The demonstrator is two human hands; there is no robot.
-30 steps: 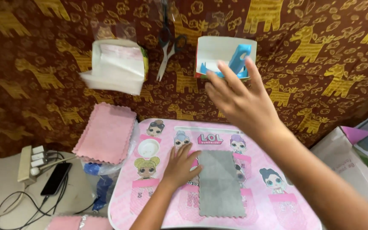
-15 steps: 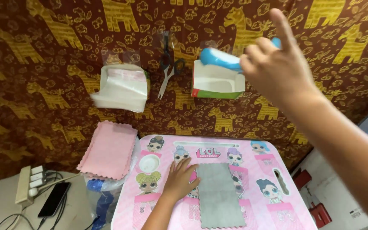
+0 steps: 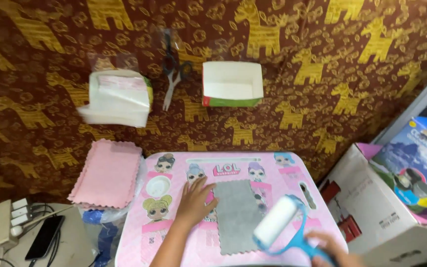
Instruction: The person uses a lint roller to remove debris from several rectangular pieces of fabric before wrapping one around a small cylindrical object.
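Observation:
My left hand (image 3: 195,200) lies flat on the pink table (image 3: 292,170), its fingers on the left edge of a grey cloth (image 3: 237,214) with scalloped edges. My right hand (image 3: 333,250), low at the frame's bottom edge, grips the blue handle of a lint roller (image 3: 278,223) with a white roll. The roll hovers over the cloth's right side; whether it touches is unclear. A white open box (image 3: 232,83) hangs on the patterned wall cloth above and holds nothing I can see.
Scissors (image 3: 172,74) and a white holder of sheets (image 3: 118,98) hang on the wall. A stack of pink cloths (image 3: 108,173) lies left of the table. A power strip (image 3: 11,222) and phone (image 3: 44,236) sit lower left. Cardboard boxes (image 3: 371,207) stand at right.
My right hand took the lint roller out of the white wall box and brought it down over the grey cloth. My left hand stayed on the cloth.

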